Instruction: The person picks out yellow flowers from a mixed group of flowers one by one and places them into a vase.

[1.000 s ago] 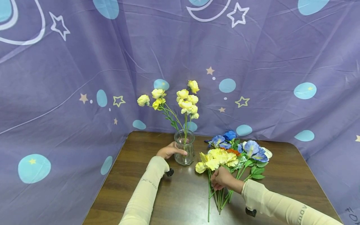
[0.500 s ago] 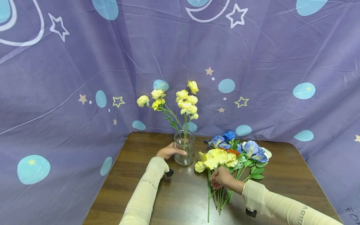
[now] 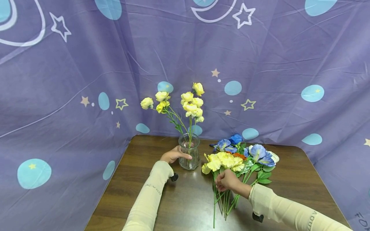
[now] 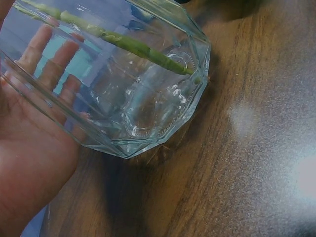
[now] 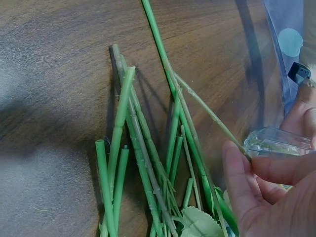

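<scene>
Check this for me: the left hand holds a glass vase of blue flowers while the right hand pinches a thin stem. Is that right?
Not quite: the flowers in the glass vase are yellow, not blue, as the head view shows. The left hand does hold the vase, and the right hand does pinch a thin stem.

Both arms [image 3: 151,195] fwd; L hand [image 3: 174,155] cupped, R hand [image 3: 229,181] w/ fingers [image 5: 236,173] pinched.

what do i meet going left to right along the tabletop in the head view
Left hand → vase → right hand → rightmost blue flower.
</scene>
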The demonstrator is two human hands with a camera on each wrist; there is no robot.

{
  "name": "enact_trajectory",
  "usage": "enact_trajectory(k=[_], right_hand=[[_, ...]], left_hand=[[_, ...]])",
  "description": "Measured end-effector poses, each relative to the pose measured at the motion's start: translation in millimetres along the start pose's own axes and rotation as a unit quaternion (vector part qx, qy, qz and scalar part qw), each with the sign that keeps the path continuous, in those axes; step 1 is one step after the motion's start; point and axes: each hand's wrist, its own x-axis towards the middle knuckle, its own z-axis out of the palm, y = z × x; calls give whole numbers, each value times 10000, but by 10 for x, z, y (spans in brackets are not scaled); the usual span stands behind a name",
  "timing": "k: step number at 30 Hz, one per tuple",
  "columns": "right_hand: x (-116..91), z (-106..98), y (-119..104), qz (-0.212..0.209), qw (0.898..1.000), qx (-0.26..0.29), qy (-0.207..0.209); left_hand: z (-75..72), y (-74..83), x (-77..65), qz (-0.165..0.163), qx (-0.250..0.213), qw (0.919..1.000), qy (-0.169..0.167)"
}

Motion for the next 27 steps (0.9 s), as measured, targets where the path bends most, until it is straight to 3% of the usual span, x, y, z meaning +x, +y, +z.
enact_trajectory(k=[27], right_hand=[[49, -124, -156, 56, 9999, 130, 39]], left_hand=[[4, -1, -11, 115, 3, 9999, -79]])
